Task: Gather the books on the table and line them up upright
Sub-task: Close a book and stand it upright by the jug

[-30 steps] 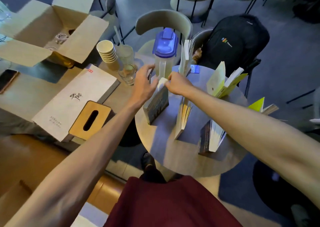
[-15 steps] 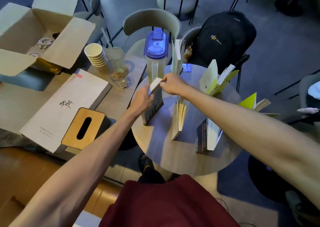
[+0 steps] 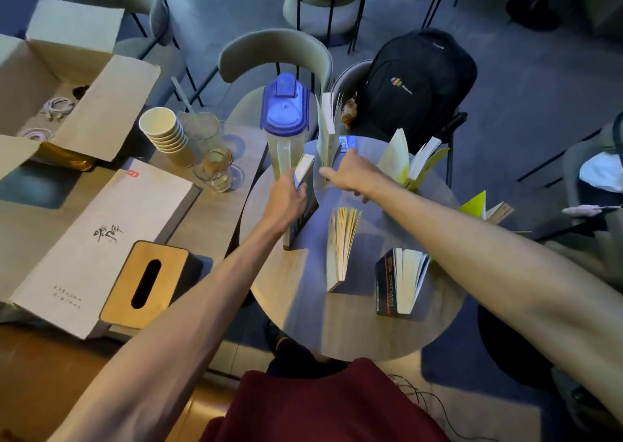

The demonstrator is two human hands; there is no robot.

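Books stand upright, scattered over the round table (image 3: 337, 333). Dark book (image 3: 305, 205) at the left side of the table, upright, tilted slightly; left hand (image 3: 286, 202) wraps its near-left face, fingers curled round the cover, thumb side hidden. Left forearm runs straight in from lower left. Right hand (image 3: 354, 175) is just beside it to the right, palm down, fingers stretched toward the white book (image 3: 327, 128) standing at the far edge; whether the tips touch that book, can't tell. Right arm reaches in from the right, crossing over the table. Cream book (image 3: 340, 242) stands mid-table with pages fanned, black-cover book (image 3: 397, 280) near it to the right, also fanned. Yellow-green book (image 3: 408, 158) stands open at the far right, another yellow one (image 3: 482, 205) at the right rim. Blue-lidded pitcher (image 3: 285, 121) sits just behind the dark book. Paper cup stack (image 3: 165, 135) and tissue box (image 3: 145, 280) on the adjoining table to the left.
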